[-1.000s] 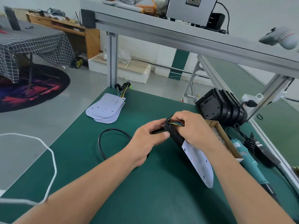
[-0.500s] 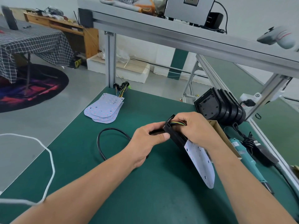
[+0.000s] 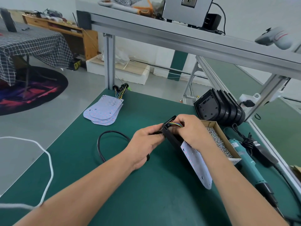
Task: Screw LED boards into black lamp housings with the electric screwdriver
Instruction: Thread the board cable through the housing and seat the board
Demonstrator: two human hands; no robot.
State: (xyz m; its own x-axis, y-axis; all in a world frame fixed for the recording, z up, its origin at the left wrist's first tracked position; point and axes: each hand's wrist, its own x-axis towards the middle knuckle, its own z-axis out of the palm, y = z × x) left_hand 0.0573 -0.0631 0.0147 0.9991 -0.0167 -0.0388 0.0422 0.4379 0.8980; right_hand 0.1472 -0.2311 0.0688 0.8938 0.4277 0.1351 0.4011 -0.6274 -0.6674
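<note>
A black lamp housing [image 3: 171,137] is held tilted above the green table [image 3: 146,193]. A white LED board [image 3: 197,165] hangs from its lower side, and coloured wires [image 3: 176,124] show at its top. My left hand [image 3: 145,144] pinches the black cable end at the housing's left edge. My right hand [image 3: 193,132] curls over the housing from the right, fingers at the wires. The teal electric screwdriver [image 3: 246,162] lies on the table to the right, untouched.
A stack of LED boards [image 3: 104,111] with wires lies at the far left. Several black housings [image 3: 218,108] lean at the far right. A cardboard box of screws [image 3: 219,141] sits beside my right hand. A black cable loop [image 3: 104,144] lies on the table.
Both hands keep their hold on the housing; it has barely shifted. The view has moved slightly.
</note>
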